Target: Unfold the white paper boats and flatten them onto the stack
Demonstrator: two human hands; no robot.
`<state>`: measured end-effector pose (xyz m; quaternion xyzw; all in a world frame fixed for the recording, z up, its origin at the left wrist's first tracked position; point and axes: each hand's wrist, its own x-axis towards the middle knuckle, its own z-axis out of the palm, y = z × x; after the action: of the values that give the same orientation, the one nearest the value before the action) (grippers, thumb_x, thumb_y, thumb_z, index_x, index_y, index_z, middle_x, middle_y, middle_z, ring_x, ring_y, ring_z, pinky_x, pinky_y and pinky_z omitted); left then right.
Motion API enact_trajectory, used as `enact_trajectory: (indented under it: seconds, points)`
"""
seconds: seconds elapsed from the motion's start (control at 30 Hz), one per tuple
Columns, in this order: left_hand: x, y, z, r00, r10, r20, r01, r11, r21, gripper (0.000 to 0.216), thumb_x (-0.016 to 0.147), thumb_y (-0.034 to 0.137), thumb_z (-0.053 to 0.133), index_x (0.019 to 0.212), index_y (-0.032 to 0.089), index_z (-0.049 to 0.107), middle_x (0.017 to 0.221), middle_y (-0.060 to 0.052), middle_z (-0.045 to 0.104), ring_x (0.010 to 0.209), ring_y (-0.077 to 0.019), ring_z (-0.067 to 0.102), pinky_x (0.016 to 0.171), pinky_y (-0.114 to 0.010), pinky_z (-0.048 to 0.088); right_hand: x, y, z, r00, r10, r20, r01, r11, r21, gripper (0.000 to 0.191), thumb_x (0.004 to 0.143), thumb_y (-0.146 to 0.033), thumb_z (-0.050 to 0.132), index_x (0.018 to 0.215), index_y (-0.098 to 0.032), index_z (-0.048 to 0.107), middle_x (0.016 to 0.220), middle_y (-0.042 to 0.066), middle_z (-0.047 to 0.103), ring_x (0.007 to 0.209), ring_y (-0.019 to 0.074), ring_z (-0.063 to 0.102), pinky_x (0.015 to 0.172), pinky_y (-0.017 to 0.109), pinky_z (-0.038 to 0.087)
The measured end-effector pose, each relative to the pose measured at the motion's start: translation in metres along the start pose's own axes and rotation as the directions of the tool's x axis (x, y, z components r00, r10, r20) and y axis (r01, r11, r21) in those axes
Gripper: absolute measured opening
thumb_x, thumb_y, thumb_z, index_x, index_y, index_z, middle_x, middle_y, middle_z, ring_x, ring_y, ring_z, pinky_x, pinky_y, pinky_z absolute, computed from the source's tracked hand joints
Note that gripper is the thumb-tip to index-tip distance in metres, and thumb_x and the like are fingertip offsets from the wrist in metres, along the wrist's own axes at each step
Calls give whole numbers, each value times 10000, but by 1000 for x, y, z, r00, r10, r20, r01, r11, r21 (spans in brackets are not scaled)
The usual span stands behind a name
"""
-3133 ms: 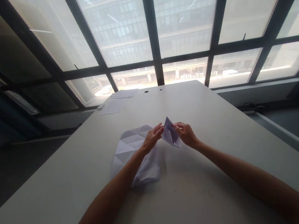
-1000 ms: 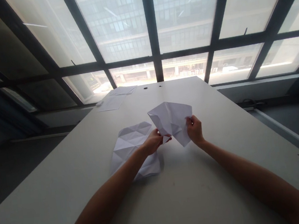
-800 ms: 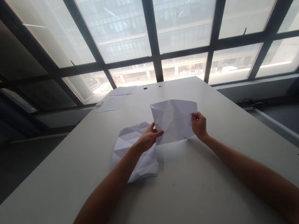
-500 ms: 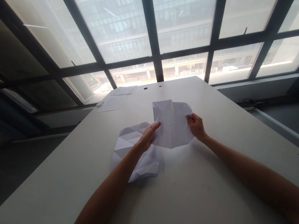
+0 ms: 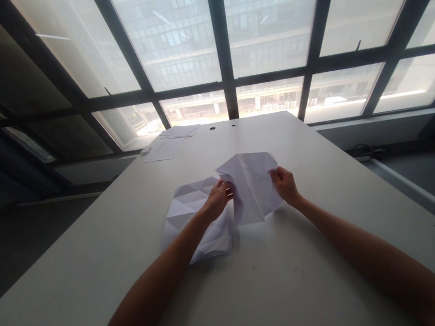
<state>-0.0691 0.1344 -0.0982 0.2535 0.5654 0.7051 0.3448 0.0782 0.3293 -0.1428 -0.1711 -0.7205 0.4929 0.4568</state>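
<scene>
Both bare forearms reach from the lower corners of the frame toward its centre. The left hand (image 5: pixel 218 200) is curled in a pinching grip; the right hand (image 5: pixel 286 186), just right of centre, pinches likewise, knuckles up.

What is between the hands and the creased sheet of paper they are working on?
Nothing visible is between them. The left hand pinches the left edge of the creased sheet and the right hand pinches its right edge, holding it above the table. The other creased paper lies beside it, partly under the left forearm.
</scene>
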Motion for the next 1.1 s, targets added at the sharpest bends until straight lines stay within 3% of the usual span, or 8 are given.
enact_trajectory:
  seconds: [0.13, 0.23, 0.33, 0.57, 0.7, 0.83, 0.93, 1.1]
  points:
    - [1, 4, 4, 994, -29, -106, 8, 981, -196, 126, 859, 223, 611, 969, 163, 615, 809, -25, 656, 700, -129, 618, 701, -249, 519, 0, 1, 0, 1000, -6, -10, 5, 999, -46, 312, 892, -399, 525, 675, -189, 445, 603, -55, 371, 579, 99, 293, 525, 238, 225]
    - [-3, 9, 6, 978, -71, -196, 23, 971, -238, 238, 950, 361, 537, 993, 148, 633, 855, -67, 694, 782, -172, 663, 754, -291, 553, 0, 0, 0, 1000, -15, 1, 15, 997, -76, 309, 891, -390, 516, 669, -186, 450, 611, -51, 385, 596, 104, 311, 539, 239, 240]
    - [-9, 14, 7, 991, -43, -123, 23, 988, -154, 437, 908, 545, 570, 1042, 136, 647, 894, -103, 713, 828, -215, 684, 766, -327, 573, -1, -1, 1, 1000, -10, 5, 10, 997, -83, 301, 892, -388, 511, 677, -185, 455, 617, -52, 391, 598, 105, 315, 543, 240, 244]
    - [-11, 28, 4, 991, 131, -37, -131, 991, -20, 501, 841, 485, 696, 1198, 142, 618, 1074, -126, 714, 953, -245, 683, 860, -349, 563, -1, -6, 1, 999, -22, -35, 17, 992, -122, 326, 893, -406, 500, 655, -195, 423, 603, -51, 396, 593, 108, 319, 541, 244, 242]
    - [-10, 50, -12, 986, 124, 115, -125, 992, 3, 510, 823, 422, 738, 1228, 142, 606, 1078, -127, 712, 945, -241, 684, 831, -322, 567, 0, -7, 1, 997, -1, -82, -9, 993, -117, 325, 884, -407, 505, 651, -197, 420, 592, -53, 380, 581, 106, 310, 530, 240, 236]
    - [-12, 81, -34, 999, 43, -18, -43, 999, 1, 353, 838, 356, 717, 1045, 76, 660, 904, -143, 721, 756, -223, 690, 689, -312, 586, 3, -10, 1, 991, 87, -98, -92, 995, -43, 303, 854, -429, 529, 677, -189, 471, 591, -48, 407, 569, 105, 307, 510, 229, 241]
    - [-18, 103, -52, 999, -8, -38, 8, 1000, 3, 321, 792, 255, 745, 1054, 88, 665, 883, -131, 718, 709, -224, 687, 668, -336, 598, 7, -23, 2, 988, 153, -28, -153, 988, 5, 286, 830, -437, 545, 721, -174, 535, 598, -36, 456, 556, 105, 333, 487, 224, 240]
    - [-38, 123, -88, 998, 9, 59, -14, 996, 87, 644, 722, 152, 784, 1325, 251, 581, 1091, -77, 704, 811, -178, 687, 687, -244, 580, 6, -50, 8, 955, 232, 188, -239, 971, 19, 287, 801, -430, 548, 812, -149, 610, 667, 4, 578, 558, 115, 421, 482, 217, 288]
